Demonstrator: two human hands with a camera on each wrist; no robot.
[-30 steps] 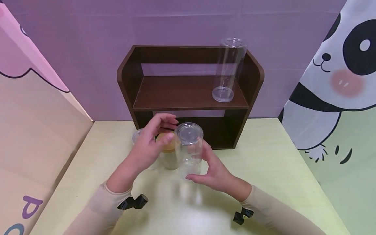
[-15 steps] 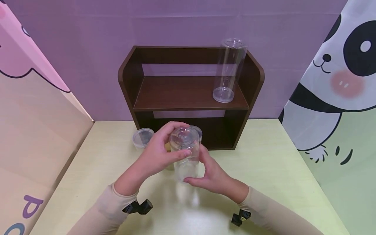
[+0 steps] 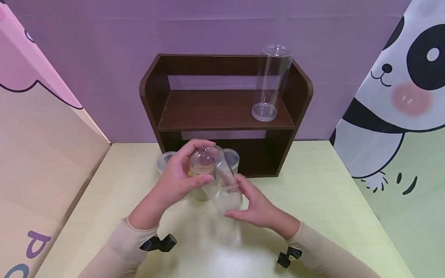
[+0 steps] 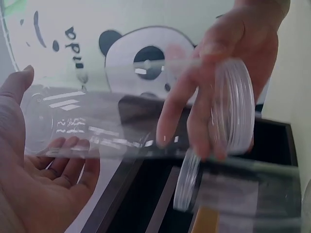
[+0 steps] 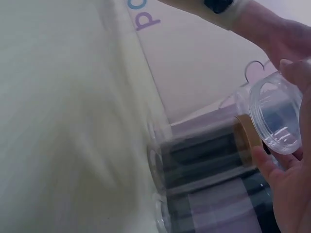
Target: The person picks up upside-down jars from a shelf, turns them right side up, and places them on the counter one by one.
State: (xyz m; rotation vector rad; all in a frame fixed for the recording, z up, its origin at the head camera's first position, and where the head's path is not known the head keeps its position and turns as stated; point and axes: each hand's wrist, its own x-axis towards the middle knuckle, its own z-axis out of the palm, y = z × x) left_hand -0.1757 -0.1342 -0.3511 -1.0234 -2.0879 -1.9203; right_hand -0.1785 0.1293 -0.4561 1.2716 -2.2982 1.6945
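Note:
A clear, lidded plastic jar (image 3: 224, 175) is held aslant between both hands above the table. My left hand (image 3: 175, 177) grips its upper end, thumb across the near side and fingers behind. At the lower end, my right hand (image 3: 255, 204) holds the jar around its ridged clear lid (image 4: 239, 107). The jar looks empty in the left wrist view. Just behind it stand a jar with a yellowish lid (image 5: 249, 136), partly hidden, and a clear-lidded jar (image 3: 232, 156). Another clear-lidded jar (image 3: 164, 159) shows past my left hand.
A dark brown two-tier shelf (image 3: 222, 110) stands at the back of the pale table (image 3: 313, 185). On its upper tier, at the right, is a tall clear jar (image 3: 267, 85). Printed cloth panels (image 3: 389, 100) enclose both sides, with a purple one behind.
My left hand has come onto the jar's upper end, which the right hand alone held before. The jar has gone from nearly upright to slanted, its top shifting left and uncovering the jar behind.

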